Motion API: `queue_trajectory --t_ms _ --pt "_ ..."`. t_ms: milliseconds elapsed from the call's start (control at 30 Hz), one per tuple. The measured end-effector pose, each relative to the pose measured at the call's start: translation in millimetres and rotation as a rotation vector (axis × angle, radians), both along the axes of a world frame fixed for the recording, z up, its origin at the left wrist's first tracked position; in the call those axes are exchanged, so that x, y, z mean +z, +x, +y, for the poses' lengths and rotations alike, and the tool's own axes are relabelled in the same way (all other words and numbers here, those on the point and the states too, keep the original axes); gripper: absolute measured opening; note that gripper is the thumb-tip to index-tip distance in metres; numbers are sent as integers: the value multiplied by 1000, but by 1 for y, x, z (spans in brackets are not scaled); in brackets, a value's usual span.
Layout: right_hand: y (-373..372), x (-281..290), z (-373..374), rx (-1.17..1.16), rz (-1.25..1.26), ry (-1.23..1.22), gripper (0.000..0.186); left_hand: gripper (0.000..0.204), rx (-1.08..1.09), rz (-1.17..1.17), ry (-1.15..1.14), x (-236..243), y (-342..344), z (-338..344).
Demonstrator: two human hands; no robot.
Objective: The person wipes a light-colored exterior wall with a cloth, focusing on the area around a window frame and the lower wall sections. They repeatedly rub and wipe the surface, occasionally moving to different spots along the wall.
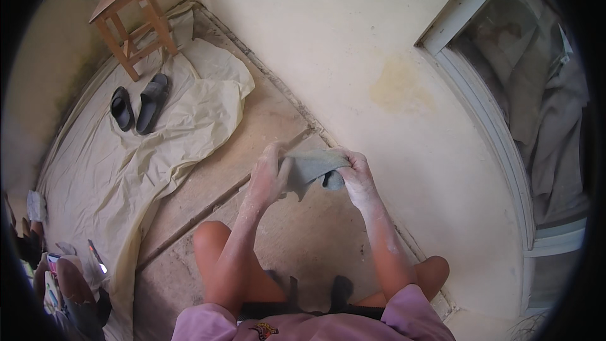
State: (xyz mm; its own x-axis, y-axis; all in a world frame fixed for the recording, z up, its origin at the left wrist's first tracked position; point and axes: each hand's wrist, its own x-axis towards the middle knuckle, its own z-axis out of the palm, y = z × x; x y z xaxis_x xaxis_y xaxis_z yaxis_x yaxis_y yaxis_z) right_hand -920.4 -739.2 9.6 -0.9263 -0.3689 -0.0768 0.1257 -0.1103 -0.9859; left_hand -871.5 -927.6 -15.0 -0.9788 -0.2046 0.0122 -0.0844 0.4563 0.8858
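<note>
A limp grey-green cloth (311, 165) with a ragged lower edge is stretched between my two hands, above the floor and close to the wall. My left hand (270, 170) grips its left end. On the other end my right hand (357, 178) is closed, thumb and fingers pinching the top corner. Below the right fingers a part of the cloth curls over and shows a dark hollow. White dust coats both hands and forearms. Some fingertips are hidden behind the cloth.
A pale wall (303, 31) with a yellowish patch meets the dusty concrete floor (309, 227). To the left lies a wrinkled cream sheet (208, 113) bearing black sandals (151, 104) and a wooden stool (129, 25). Assorted items crowd the lower left. A window frame (473, 98) bounds the right.
</note>
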Motion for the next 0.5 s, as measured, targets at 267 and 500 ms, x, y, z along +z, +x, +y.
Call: queue_trajectory --t_ms 267,500 --pt "-12 19 -30 -116 209 557 16 63 -249 172 173 -7 -6 15" --pt "-34 39 3 133 -37 534 34 24 -279 23 325 -32 -11 8"
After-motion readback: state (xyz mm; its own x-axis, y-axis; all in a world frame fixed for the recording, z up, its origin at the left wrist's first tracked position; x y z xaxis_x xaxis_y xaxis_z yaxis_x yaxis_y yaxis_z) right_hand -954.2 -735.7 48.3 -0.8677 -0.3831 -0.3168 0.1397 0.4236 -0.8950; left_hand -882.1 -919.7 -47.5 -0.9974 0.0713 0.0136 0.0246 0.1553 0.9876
